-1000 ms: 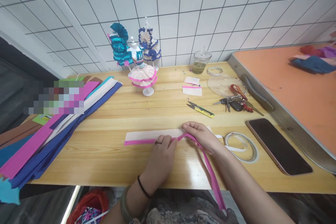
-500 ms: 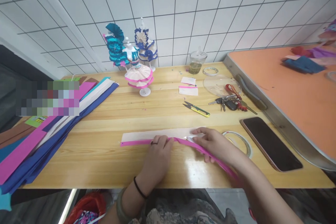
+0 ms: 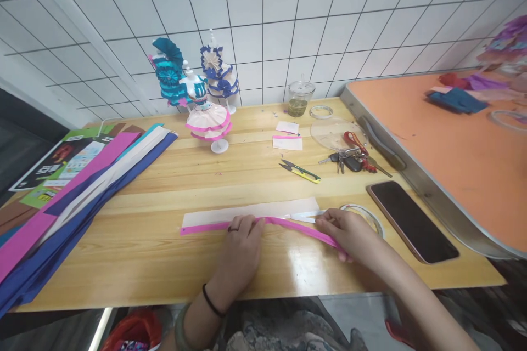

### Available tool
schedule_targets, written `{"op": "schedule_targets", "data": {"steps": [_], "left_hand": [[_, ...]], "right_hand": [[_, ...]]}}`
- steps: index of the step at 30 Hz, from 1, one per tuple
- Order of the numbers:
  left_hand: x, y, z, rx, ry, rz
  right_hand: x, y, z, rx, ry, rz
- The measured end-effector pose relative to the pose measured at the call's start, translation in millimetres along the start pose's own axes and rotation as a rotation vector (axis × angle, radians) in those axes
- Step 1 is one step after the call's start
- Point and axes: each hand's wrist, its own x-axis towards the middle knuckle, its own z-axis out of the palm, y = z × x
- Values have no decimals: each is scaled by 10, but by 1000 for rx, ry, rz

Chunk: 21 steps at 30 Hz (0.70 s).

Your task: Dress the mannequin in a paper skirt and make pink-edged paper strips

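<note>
A long off-white crepe paper strip lies across the table in front of me. Along its near edge runs a narrow pink paper strip. My left hand presses the pink strip down near the middle, fingers bent and close together. Between thumb and finger, my right hand pinches the end of a thin white tape backing, which is folded back from the off-white strip. The loose right part of the pink strip passes beneath my right fingers. A tape roll lies partly hidden behind that hand.
Yellow thread snips, keys and a phone lie beyond and right. Coloured paper strips are stacked left. Small dress forms and a lidded glass stand by the wall. An orange-topped board borders the right.
My right hand has drawn the white backing to the right, so a longer folded piece shows. My left hand stays on the pink strip. The view has shifted slightly.
</note>
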Motion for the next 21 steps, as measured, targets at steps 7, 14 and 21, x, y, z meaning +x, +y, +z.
{"op": "schedule_targets", "data": {"steps": [7,14,21], "left_hand": [[-11,-25,30,19,1,-4],[-11,-22,23,36,-7,5],[-13,-33,35,45,18,21]], "right_hand": [[-69,121,-195,-179,185,-8],[-49,289,-377,-208,301,100],[-18,487,-523,-309,416,155]]}}
